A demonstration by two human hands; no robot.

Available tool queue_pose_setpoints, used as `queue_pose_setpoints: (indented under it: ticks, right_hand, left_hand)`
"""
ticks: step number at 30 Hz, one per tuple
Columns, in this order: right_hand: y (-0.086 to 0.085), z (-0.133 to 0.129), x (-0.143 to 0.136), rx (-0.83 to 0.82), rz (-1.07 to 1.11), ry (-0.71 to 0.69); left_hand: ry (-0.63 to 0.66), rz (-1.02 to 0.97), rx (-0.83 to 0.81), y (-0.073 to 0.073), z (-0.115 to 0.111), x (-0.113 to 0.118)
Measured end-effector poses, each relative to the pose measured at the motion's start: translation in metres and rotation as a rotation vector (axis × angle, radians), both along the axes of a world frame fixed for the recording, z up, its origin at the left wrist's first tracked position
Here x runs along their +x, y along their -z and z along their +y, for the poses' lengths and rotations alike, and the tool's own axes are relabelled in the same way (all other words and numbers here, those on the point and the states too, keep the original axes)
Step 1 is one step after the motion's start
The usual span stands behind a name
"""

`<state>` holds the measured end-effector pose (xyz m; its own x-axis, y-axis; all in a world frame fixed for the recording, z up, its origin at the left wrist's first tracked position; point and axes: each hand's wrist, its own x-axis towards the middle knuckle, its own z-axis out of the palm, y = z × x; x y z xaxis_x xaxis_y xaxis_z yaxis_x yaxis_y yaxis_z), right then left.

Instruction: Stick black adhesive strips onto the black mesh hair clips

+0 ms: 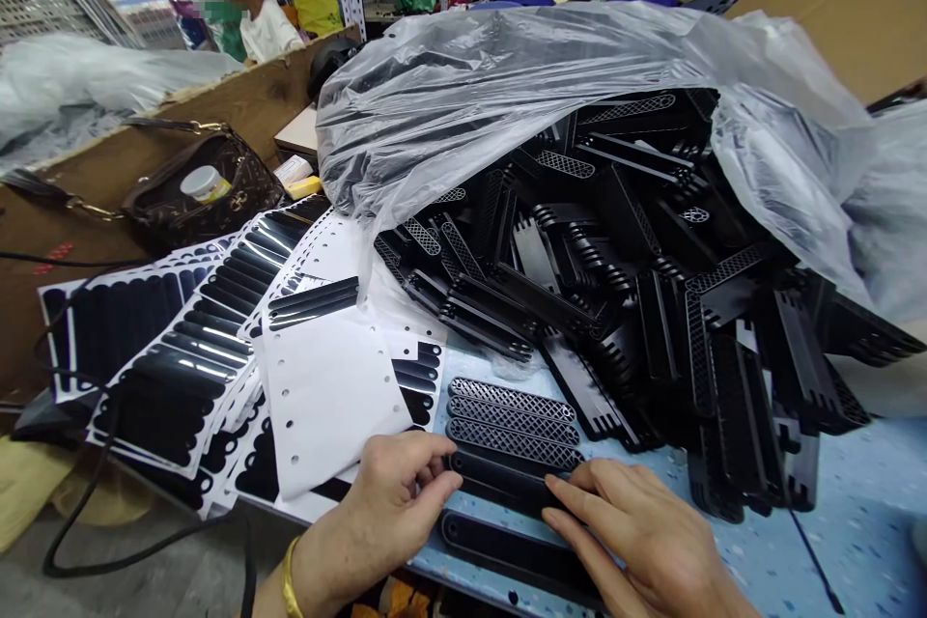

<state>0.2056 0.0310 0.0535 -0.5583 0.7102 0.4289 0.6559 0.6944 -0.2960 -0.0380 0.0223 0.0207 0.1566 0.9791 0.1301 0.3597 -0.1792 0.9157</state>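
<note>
And here the left hand (406, 492) has its grip at the left end of a smooth black strip (499, 481), finger and thumb either side of it, while the right hand (637, 521) pinches the opposite end. The strip lies crosswise between them on the blue counter (861, 502), its long axis dipping slightly toward the person at the right, each hand close to its own end. Just beyond, three lattice-faced pieces (513, 427) sit side by side, nearly parallel; on the near side, another black strip (507, 548) runs under the right hand. Farther out, black parts (601, 270) spill from a plastic bag (449, 106), with sticker sheets (181, 357) off left.
</note>
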Motion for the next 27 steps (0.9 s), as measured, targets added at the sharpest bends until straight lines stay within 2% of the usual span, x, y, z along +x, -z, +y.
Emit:
queue_pose_setpoints:
  ticks: [18,27]
  right_hand:
    - [0.003,-0.001,0.0,-0.021,-0.009,0.023]
    - [0.007,0.001,0.006,-0.032,-0.069,-0.02]
  left_hand:
    - [0.0,-0.01,-0.039,0.002,0.0,-0.001]
    - [0.018,-0.153,-0.398,-0.01,0.012,0.001]
